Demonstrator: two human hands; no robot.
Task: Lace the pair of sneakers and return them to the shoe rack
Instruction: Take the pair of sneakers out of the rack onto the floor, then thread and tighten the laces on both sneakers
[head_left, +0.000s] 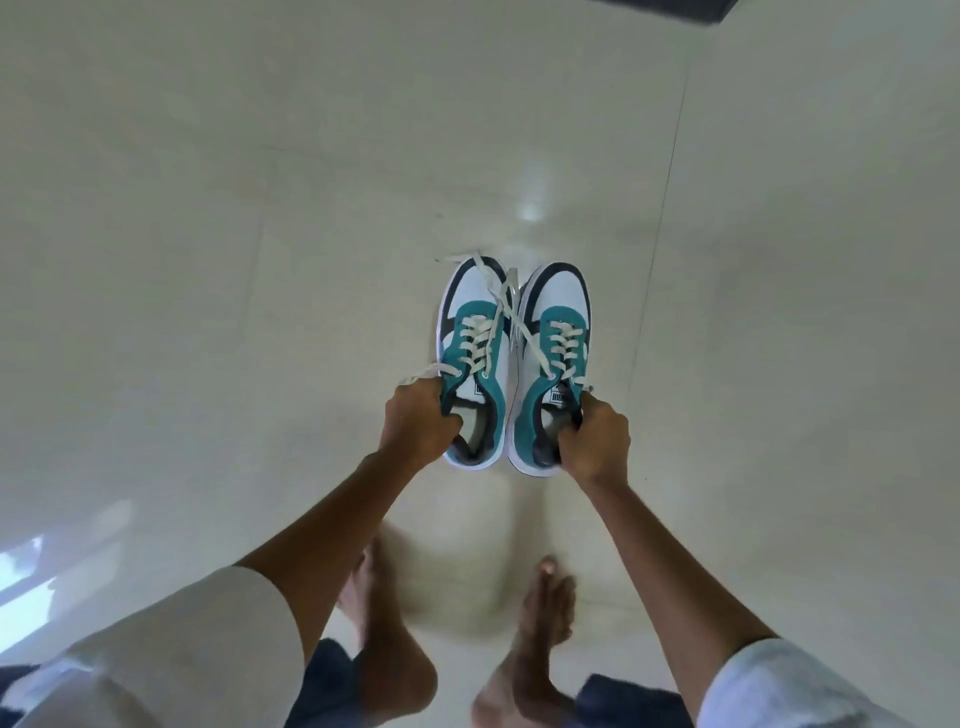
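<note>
- Here, the left hand (422, 422) is closed on the collar of the left sneaker (474, 364), held over the tiled floor (208, 260).
- Both sneakers look laced, though loose lace ends (501, 296) cross between the toes, untied.
- The right hand (595, 439) grips the right sneaker (553, 364) by its collar, just beside its mate.
- Judged step: carrying the pair back. No shoe rack is in view, so the next move calls for finding it and setting both down together.

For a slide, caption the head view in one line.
Left hand and right hand each carry one laced teal, white and black sneaker, left sneaker and right sneaker, above the cream tiled floor.
</note>
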